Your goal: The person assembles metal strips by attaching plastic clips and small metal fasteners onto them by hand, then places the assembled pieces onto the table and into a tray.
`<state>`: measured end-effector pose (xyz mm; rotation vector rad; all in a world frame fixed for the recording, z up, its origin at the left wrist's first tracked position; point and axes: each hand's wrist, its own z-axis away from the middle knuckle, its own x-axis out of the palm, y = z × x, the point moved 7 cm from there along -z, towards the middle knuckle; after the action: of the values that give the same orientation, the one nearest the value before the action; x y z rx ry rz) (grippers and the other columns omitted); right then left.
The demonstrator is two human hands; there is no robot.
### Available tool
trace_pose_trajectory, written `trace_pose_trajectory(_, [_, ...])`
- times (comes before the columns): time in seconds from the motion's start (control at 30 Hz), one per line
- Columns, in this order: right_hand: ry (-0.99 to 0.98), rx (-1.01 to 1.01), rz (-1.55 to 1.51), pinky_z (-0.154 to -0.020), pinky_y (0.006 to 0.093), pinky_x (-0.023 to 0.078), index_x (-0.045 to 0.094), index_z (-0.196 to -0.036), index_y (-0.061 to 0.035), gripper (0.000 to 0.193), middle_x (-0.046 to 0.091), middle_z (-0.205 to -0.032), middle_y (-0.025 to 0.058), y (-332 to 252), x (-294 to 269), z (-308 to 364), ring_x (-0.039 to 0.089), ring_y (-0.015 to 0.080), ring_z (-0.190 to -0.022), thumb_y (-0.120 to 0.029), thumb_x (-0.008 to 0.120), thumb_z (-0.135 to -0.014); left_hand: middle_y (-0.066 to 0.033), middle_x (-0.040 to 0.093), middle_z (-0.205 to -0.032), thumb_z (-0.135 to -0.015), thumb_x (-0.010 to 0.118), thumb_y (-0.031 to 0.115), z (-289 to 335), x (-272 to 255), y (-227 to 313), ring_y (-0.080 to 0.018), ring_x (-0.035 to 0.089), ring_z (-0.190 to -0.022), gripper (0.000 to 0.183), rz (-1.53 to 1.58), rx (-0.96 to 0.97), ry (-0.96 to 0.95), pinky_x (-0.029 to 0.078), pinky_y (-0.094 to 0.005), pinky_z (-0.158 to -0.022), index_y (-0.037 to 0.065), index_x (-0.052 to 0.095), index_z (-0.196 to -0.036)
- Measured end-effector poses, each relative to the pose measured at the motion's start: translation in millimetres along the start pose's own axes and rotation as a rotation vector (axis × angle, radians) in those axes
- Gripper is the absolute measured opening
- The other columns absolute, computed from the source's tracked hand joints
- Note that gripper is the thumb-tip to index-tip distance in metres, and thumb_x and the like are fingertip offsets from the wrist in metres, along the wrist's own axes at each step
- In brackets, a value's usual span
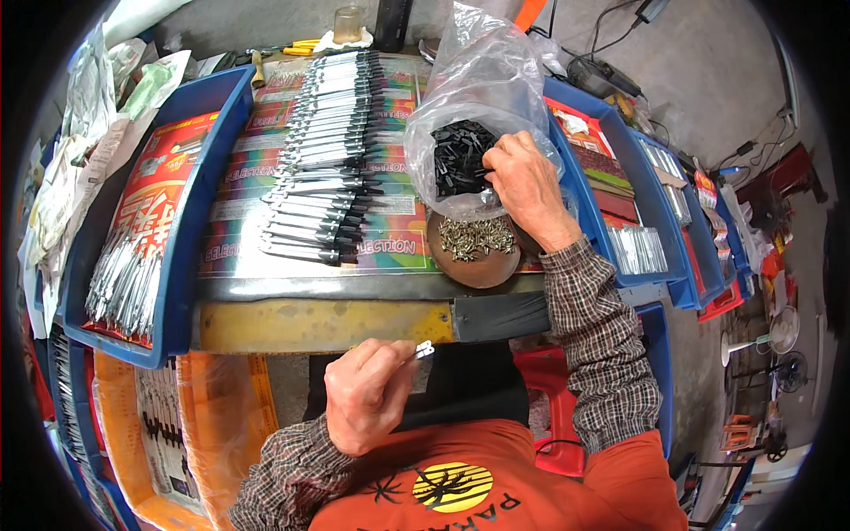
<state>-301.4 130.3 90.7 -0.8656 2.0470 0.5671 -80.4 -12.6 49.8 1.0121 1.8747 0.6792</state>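
Observation:
My left hand (370, 394) is closed in front of the table's near edge. It pinches a small shiny metal piece (425, 350) with holes, whose end sticks out past the fingertips. My right hand (531, 186) reaches to the mouth of a clear plastic bag (482, 84), its fingertips pressed together beside small black plastic parts (460, 155). Whatever those fingertips hold is hidden. Just below the bag, a round brown dish (476, 276) bears a heap of small brass-coloured screw-like pieces (476, 239). Slim metal strips with black ends (323, 164) lie in a long overlapping row to the left.
On the left stands a blue tray (177, 327) with bundled metal strips (128, 288). More blue trays (651, 265) line the right side, holding metal pieces (637, 250). An orange-lined container (212, 425) is below the table at left. A glass jar (349, 25) stands at the back.

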Motion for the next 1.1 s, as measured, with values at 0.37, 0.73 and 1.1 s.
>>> trace_pose_trajectory(0.37, [0.007,0.276,-0.688,-0.070,0.0327,0.052,0.061,-0.100,-0.0002,0.018,0.067,-0.086,0.0125,-43,-50,44,0.067,0.0234,-0.079,-0.002,0.064,-0.082,-0.0128,0.060,-0.074,-0.071,0.069,-0.007,5,-1,8,-0.0301,0.060,-0.063,0.022,-0.010,0.003,-0.040,0.047,-0.0361,-0.055,0.001,0.062,-0.090])
trace_pose_trajectory(0.73, [-0.192,0.663,-1.375,-0.072,0.0217,0.055,0.064,-0.108,0.0036,0.017,0.066,-0.092,0.0053,-99,-49,137,0.065,0.0087,-0.080,-0.005,0.059,-0.094,-0.0095,0.063,-0.075,-0.074,0.069,-0.007,13,9,17,-0.0176,0.060,-0.059,0.017,0.047,-0.030,-0.098,0.046,-0.0269,-0.052,0.000,0.065,-0.089])
trace_pose_trajectory(1.1, [-0.158,0.620,-1.321,-0.066,0.0231,0.055,0.066,-0.103,0.0053,0.015,0.068,-0.092,0.0091,-112,-58,144,0.068,0.0130,-0.073,-0.003,0.061,-0.092,-0.0093,0.063,-0.076,-0.074,0.068,-0.007,18,15,22,-0.0178,0.060,-0.058,0.019,0.007,0.000,-0.129,0.046,-0.0275,-0.051,0.001,0.066,-0.091])
